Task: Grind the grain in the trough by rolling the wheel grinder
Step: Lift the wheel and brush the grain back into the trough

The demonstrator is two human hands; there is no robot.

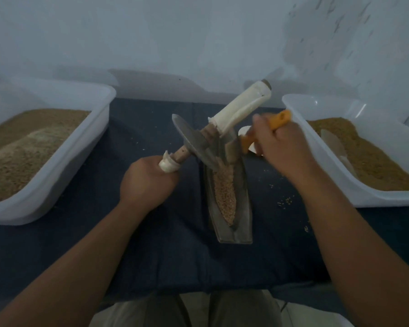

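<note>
The left hand [147,182] clenched the wheel grinder [194,142] by its near handle, disc tilted at 12 o'clock in the trough [242,208]. The right hand [281,142] grasped an orange-handled tool [279,120], perhaps a scraper. Grain [224,197] toward 6 o'clock looked mostly whole, so most grinding was left.

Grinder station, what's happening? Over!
Left hand gripping wheel grinder by its wrapped handle, wheel tilted at far end of trough. Right hand holding orange-handled tool beside wheel. Loose grain along trough; only that tool near wheel's path.

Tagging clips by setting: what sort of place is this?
Probably an indoor makeshift grinding bench: metal trough of grain on a cloth-covered table, left tub and right tub holding more, plain wall behind.
</note>
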